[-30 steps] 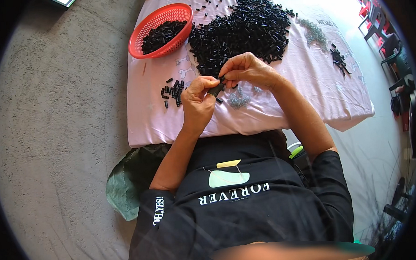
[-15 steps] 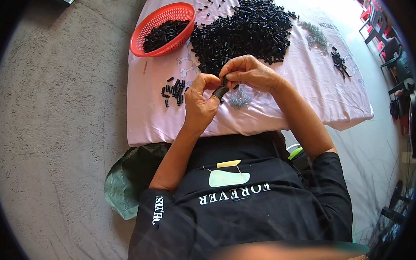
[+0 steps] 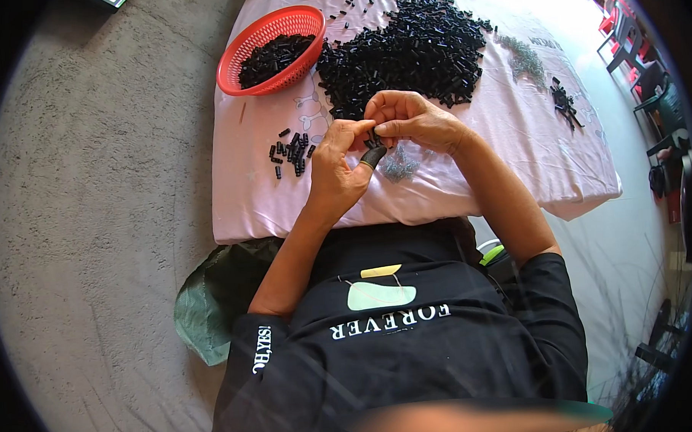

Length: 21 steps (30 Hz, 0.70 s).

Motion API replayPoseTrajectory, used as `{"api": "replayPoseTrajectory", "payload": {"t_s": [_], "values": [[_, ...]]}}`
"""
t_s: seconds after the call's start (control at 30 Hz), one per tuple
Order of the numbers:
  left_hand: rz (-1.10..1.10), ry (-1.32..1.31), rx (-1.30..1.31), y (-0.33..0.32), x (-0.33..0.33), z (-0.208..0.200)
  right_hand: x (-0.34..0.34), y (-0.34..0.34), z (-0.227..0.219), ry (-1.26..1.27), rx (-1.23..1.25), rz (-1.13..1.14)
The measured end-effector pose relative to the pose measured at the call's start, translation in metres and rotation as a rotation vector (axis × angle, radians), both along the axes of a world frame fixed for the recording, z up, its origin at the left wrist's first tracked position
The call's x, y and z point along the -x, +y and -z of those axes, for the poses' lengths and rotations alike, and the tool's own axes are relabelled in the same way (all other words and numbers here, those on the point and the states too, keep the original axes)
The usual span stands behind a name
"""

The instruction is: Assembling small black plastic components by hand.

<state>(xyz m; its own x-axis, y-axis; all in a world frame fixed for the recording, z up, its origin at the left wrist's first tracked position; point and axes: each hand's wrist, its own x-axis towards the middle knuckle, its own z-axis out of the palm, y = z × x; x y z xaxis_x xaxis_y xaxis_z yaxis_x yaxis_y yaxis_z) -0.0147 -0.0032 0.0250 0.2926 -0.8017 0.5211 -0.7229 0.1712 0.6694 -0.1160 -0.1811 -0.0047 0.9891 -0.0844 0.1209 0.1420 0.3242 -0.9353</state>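
My left hand (image 3: 338, 170) and my right hand (image 3: 419, 122) meet over the near half of the cloth-covered table. Pinched between their fingertips is a small black plastic piece (image 3: 373, 138), mostly covered by the fingers. The left thumb wears a dark finger sleeve (image 3: 373, 156). Just beside my right hand, toward me, lies a little heap of fine silvery wire-like parts (image 3: 399, 165). A loose group of short black pieces (image 3: 291, 152) lies left of my left hand. Beyond both hands spreads a large pile of similar black pieces (image 3: 416, 50).
A red perforated basket (image 3: 232, 58) holding black pieces stands at the far left of the pink tablecloth (image 3: 262, 211). Farther right are another silvery heap (image 3: 525, 60) and a small black cluster (image 3: 565, 105). A green sack (image 3: 204, 308) sits below the table's left corner; chairs (image 3: 628, 42) stand at right.
Both hands stay together at the same place. The left thumb and fingers have shifted slightly around the black piece, and the left thumb has tilted more upright.
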Motion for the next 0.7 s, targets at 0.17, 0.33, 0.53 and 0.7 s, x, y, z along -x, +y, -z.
{"api": "replayPoseTrajectory", "payload": {"t_s": [0.17, 0.33, 0.53, 0.7], "values": [[0.006, -0.005, -0.015, 0.0007, -0.0016, 0.0006, -0.0013, 0.0019, 0.0011, -0.017, 0.003, 0.005], [0.015, -0.018, -0.012, -0.0002, 0.001, -0.001, 0.0013, 0.001, -0.0023, -0.012, -0.043, -0.016], [-0.004, -0.09, -0.009, -0.0001, 0.0039, 0.0005, 0.003, 0.0013, -0.0041, 0.006, -0.102, -0.063], [0.002, -0.117, -0.012, 0.001, 0.0059, 0.0017, 0.0009, -0.0031, 0.0018, 0.0, -0.094, -0.12]]}}
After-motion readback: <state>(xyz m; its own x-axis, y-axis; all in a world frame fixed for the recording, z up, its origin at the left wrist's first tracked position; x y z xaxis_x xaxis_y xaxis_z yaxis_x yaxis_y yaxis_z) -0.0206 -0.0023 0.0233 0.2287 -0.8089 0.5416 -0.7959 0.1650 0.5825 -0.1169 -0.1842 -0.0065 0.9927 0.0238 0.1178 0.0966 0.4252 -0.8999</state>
